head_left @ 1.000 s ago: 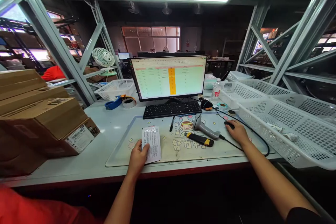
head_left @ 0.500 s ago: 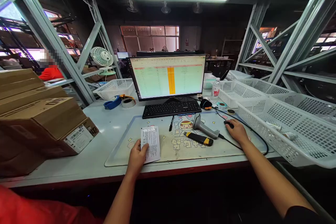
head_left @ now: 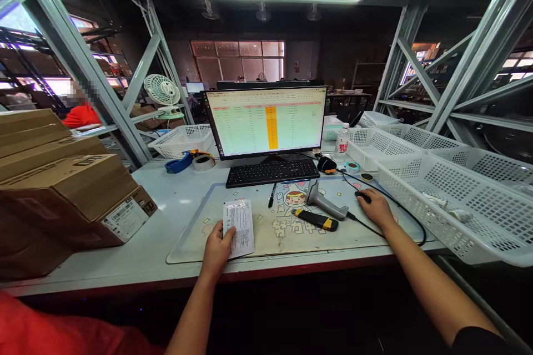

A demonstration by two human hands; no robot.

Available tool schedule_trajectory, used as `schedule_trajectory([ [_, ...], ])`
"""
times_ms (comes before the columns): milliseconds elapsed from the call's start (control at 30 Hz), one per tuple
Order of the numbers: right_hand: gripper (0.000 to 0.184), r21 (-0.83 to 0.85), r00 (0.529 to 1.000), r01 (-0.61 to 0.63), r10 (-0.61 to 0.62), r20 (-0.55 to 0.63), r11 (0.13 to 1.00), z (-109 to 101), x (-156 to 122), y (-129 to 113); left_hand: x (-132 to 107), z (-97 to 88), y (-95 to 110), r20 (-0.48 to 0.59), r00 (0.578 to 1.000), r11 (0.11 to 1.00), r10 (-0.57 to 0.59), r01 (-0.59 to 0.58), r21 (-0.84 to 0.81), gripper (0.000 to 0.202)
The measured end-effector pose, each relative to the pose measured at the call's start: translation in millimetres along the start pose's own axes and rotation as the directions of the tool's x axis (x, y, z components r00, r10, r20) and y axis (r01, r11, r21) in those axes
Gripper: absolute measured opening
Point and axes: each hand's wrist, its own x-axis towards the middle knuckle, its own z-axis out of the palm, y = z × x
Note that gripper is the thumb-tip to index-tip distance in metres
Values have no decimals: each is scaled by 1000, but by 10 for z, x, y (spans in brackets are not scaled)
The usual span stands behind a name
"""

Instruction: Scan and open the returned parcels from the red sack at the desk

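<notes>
My left hand (head_left: 217, 248) pinches the lower left corner of a printed paper slip (head_left: 240, 226) that lies on the patterned desk mat (head_left: 291, 233). My right hand (head_left: 377, 208) is curled over a black computer mouse (head_left: 363, 196) at the mat's right side. Between the hands lie a grey barcode scanner (head_left: 322, 202), a black and yellow utility knife (head_left: 315, 219) and a black pen (head_left: 272, 195). A black keyboard (head_left: 272, 172) sits in front of a monitor (head_left: 266, 122) showing a spreadsheet with an orange column.
Stacked cardboard boxes (head_left: 62, 183) fill the table's left side. White perforated baskets (head_left: 458, 199) stand at the right, another basket (head_left: 181, 141) behind left. Tape rolls (head_left: 195, 161), a water bottle (head_left: 342, 143) and a small fan (head_left: 162, 94) sit nearby. A person in red (head_left: 81, 113) is far left.
The view has shifted very slightly; both hands stay where they were, on the paper slip and the mouse.
</notes>
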Motion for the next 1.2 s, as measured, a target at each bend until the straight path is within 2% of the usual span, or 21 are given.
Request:
schedule_trajectory([
  [600,39,28,1000,-12,12,9,1000,-56,-10,-88,-22,14,58,-8,1000,1000,-30,30,-7,65],
  [767,42,48,999,-32,32,11,998,-85,-17,-128,-29,13,113,-25,999,999,-46,46,-3,66],
  [867,49,60,998,-58,60,-22,996,-186,56,-193,-61,-17,148,-29,999,999,-26,25,-21,69],
  [967,59,90,995,-51,58,-82,995,-313,41,-496,-192,98,206,-6,1000,999,22,-22,-28,68],
  [1033,64,240,999,6,-14,33,971,-334,-123,-901,-342,326,271,102,993,998,63,-66,22,62],
  [1067,66,378,978,26,-102,183,925,-316,-245,-1150,-430,472,317,187,979,994,87,-98,52,58],
  [1100,67,521,911,5,-219,350,854,-286,-374,-1410,-521,621,373,286,952,988,110,-137,77,54],
  [1133,66,622,825,-33,-329,459,783,-256,-488,-1659,-610,750,441,376,917,979,132,-180,96,52],
  [1167,63,684,769,-44,-412,489,728,-238,-564,-1875,-691,839,521,450,882,970,143,-215,113,52],
  [1200,59,721,747,-52,-453,487,690,-246,-582,-2036,-761,869,611,488,861,962,144,-238,137,54],
])
